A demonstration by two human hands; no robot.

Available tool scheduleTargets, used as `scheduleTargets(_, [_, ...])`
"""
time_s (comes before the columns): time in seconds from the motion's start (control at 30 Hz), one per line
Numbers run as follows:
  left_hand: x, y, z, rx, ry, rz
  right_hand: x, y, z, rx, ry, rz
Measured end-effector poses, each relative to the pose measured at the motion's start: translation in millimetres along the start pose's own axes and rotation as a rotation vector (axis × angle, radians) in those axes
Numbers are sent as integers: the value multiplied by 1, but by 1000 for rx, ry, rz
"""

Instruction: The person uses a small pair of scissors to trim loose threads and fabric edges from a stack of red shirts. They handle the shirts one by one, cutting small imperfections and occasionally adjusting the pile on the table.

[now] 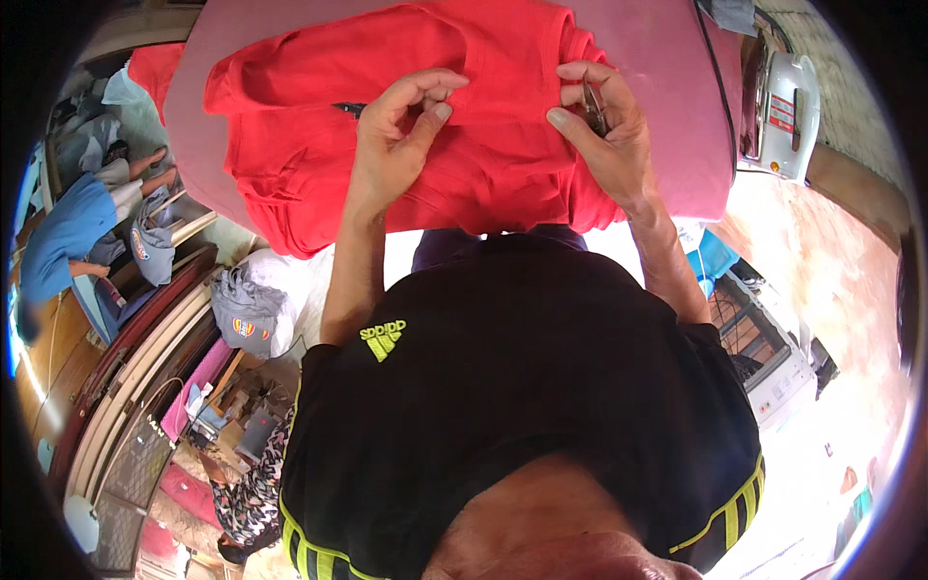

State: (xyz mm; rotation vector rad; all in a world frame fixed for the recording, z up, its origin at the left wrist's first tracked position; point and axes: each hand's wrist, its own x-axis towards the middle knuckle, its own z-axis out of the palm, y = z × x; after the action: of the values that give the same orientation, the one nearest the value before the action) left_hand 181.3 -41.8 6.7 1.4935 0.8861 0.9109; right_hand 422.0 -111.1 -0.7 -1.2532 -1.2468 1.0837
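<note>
A red garment (pixel 387 116) lies spread over a pink padded board (pixel 667 106) in front of me. My left hand (pixel 401 130) rests on the middle of the garment, its thumb and fingertips pinched together on the fabric. My right hand (pixel 604 126) sits at the garment's right side, fingers curled around a small dark metal tool (pixel 592 104), probably thread snips, with the thumb pressing the cloth. A dark label or tag (pixel 350 108) shows in the fabric just left of my left hand.
A white electric iron (pixel 785 116) stands at the board's right end, its black cord (pixel 715 68) running across the board. Another person in blue (pixel 63 242) sits at far left. Caps (pixel 253 314), wooden boards and clutter fill the floor on the left; a white wire rack (pixel 764 348) stands on the right.
</note>
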Motion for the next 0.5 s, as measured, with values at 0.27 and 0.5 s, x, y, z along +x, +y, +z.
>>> scheduleTargets(0.27, [0,-1,-4,272,-131,131,13,-43,20,-425,95,-139])
scheduleTargets(0.5, [7,-3,1,550,-26,347,98,-9,22,-374,-568,-268])
